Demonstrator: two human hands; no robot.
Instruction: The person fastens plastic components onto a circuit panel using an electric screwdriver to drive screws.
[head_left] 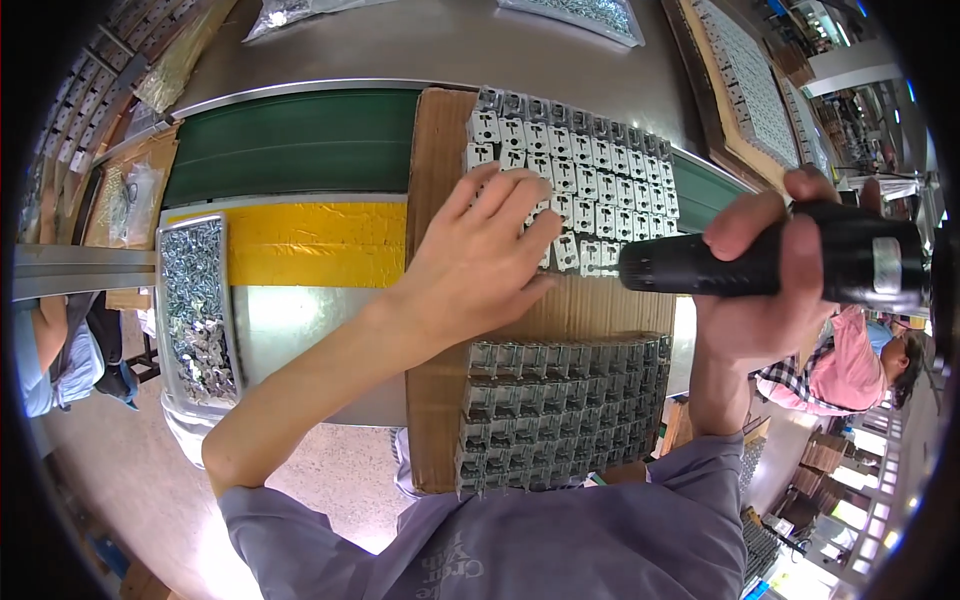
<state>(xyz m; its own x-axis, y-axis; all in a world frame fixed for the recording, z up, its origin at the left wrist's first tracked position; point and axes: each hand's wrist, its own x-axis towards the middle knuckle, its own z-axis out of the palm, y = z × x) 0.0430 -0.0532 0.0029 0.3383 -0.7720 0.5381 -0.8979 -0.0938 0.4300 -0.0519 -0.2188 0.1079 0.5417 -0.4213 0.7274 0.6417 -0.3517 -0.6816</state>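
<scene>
My left hand (475, 250) rests over the left side of several rows of small white blocks with metal parts (608, 188). Its fingers are bent and apart, fingertips touching the blocks, and nothing held shows between them. My right hand (745, 320) is wrapped round a black handheld power screwdriver (690, 264), which lies almost level and points left. Its front end is beside the nearest row, at the right; no bit can be made out. Both sets of parts lie on a cardboard sheet (435, 420). Nearer to me stand rows of grey metal brackets (560, 412).
A clear tray of small screws and metal pieces (195, 300) stands at the left, beside yellow tape (315, 245). A green strip (290, 140) crosses behind. Bags of small parts (585, 15) lie at the far side. Another person in pink (840, 365) is at the right.
</scene>
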